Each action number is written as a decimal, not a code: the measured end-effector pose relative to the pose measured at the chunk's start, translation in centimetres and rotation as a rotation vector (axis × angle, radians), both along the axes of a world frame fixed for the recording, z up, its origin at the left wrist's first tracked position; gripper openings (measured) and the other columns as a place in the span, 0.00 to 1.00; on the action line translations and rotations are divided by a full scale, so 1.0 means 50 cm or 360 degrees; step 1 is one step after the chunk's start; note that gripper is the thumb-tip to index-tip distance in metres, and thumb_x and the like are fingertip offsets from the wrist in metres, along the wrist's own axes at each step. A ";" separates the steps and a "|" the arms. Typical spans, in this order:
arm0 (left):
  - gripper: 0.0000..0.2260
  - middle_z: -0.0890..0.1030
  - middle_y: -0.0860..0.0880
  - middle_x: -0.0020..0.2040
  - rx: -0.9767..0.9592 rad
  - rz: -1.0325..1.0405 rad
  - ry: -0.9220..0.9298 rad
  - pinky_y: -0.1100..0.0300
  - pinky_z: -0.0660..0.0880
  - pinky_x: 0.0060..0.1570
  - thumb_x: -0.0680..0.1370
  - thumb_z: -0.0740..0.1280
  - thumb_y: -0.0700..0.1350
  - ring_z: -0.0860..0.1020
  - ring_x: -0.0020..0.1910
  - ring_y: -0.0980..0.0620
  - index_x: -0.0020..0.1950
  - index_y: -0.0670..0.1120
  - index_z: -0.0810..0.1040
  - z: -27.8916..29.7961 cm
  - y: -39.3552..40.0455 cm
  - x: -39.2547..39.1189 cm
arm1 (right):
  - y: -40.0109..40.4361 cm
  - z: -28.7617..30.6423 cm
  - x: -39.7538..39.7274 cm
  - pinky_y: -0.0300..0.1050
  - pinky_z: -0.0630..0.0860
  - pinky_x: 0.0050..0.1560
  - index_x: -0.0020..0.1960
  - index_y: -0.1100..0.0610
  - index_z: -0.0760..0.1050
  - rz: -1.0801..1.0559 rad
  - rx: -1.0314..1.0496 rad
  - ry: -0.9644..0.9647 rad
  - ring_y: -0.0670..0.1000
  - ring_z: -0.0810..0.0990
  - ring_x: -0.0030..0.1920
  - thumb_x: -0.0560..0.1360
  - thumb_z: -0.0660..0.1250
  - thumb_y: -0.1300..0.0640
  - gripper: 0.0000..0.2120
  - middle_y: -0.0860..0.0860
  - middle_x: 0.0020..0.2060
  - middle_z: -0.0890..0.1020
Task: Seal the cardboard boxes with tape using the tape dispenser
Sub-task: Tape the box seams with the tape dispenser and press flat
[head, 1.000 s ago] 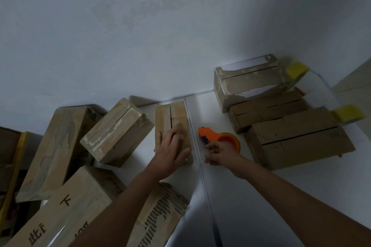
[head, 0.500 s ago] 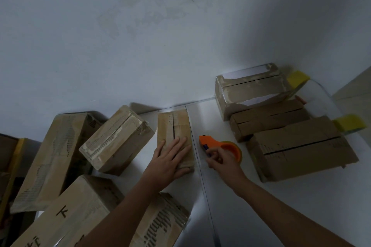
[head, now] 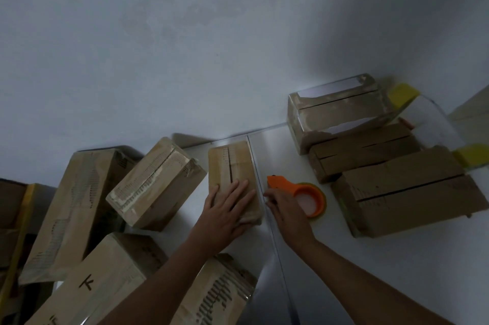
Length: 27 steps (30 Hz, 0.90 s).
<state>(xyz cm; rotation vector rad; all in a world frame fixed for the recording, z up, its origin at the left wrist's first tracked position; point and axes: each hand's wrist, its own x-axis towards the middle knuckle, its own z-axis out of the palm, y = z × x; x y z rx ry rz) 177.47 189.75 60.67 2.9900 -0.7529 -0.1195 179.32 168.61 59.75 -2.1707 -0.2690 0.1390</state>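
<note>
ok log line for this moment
left hand: flat on small box, seam untaped | right hand: fingers at tape dispenser on table, grip unclear | phase: before taping

Small cardboard box: flaps closed, centre seam untaped, flat on white table. Tape dispenser: orange, lying just right of it.

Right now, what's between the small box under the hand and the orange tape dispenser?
Head view: only bare white table, with its panel seam, lies between the small box and the tape dispenser.
</note>
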 end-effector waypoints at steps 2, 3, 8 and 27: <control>0.33 0.56 0.48 0.80 -0.0004 -0.0006 -0.0002 0.39 0.59 0.73 0.79 0.58 0.65 0.54 0.79 0.48 0.80 0.51 0.57 -0.003 0.001 0.000 | 0.021 -0.007 0.009 0.40 0.72 0.55 0.60 0.57 0.74 0.0045 -0.0015 0.0026 0.47 0.75 0.54 0.80 0.61 0.61 0.10 0.52 0.55 0.79; 0.33 0.55 0.48 0.80 -0.0015 0.0003 -0.0002 0.39 0.57 0.73 0.79 0.58 0.64 0.54 0.79 0.48 0.80 0.51 0.56 -0.004 0.001 0.000 | 0.031 -0.012 0.011 0.45 0.73 0.56 0.61 0.58 0.74 0.0053 -0.0014 0.0050 0.49 0.76 0.55 0.80 0.61 0.61 0.10 0.53 0.55 0.79; 0.35 0.54 0.49 0.81 0.0012 0.0044 -0.0007 0.39 0.54 0.74 0.79 0.58 0.64 0.52 0.80 0.48 0.81 0.52 0.51 -0.012 0.003 -0.003 | 0.079 -0.027 0.000 0.53 0.76 0.52 0.64 0.59 0.68 -0.0084 0.0049 0.0241 0.53 0.76 0.54 0.81 0.59 0.57 0.13 0.55 0.57 0.76; 0.34 0.57 0.47 0.80 0.0028 0.0071 0.0007 0.37 0.61 0.71 0.78 0.58 0.64 0.57 0.79 0.46 0.79 0.50 0.57 -0.003 -0.005 -0.001 | 0.056 0.053 0.044 0.43 0.67 0.49 0.62 0.60 0.65 0.0677 -0.0884 0.0186 0.54 0.71 0.54 0.74 0.63 0.64 0.17 0.57 0.60 0.67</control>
